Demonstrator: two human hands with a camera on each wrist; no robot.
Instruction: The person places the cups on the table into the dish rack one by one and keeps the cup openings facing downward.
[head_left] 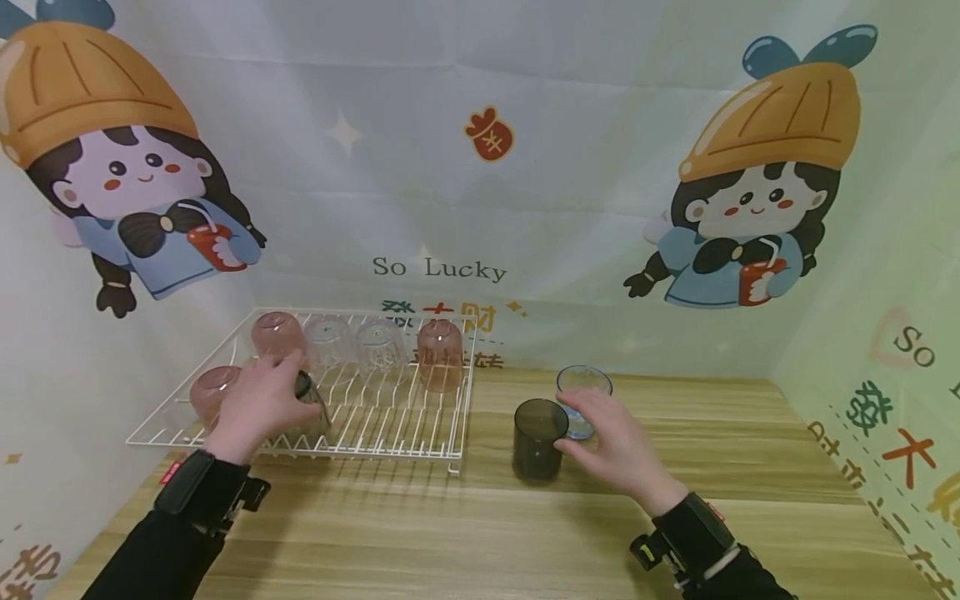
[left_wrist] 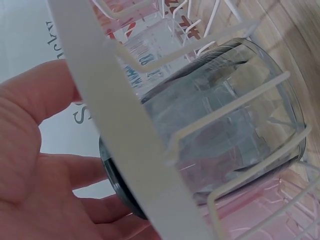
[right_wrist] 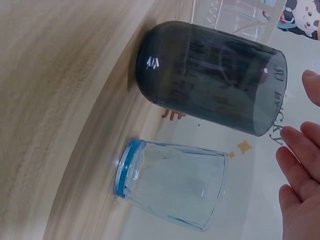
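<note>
In the head view my left hand [head_left: 258,400] is at the front left of a white wire dish rack [head_left: 393,454]. Its spread thumb and fingers lie about the base of an upside-down dark glass [left_wrist: 215,120] resting between the wires; a rack rail partly hides the contact. A second dark glass [head_left: 540,442] stands upright on the wooden table, right of the rack. Beside its rim is my right hand [head_left: 618,442], thumb and fingers apart, with a small gap showing in the right wrist view. Behind that glass stands a clear glass with a blue base [right_wrist: 172,182].
Upside down in the rack are pink glasses [head_left: 440,354], at its left and back right, and clear glasses [head_left: 381,346] along the back. A printed cloth backdrop [head_left: 570,217] hangs behind the wooden table [head_left: 480,542] and along its sides.
</note>
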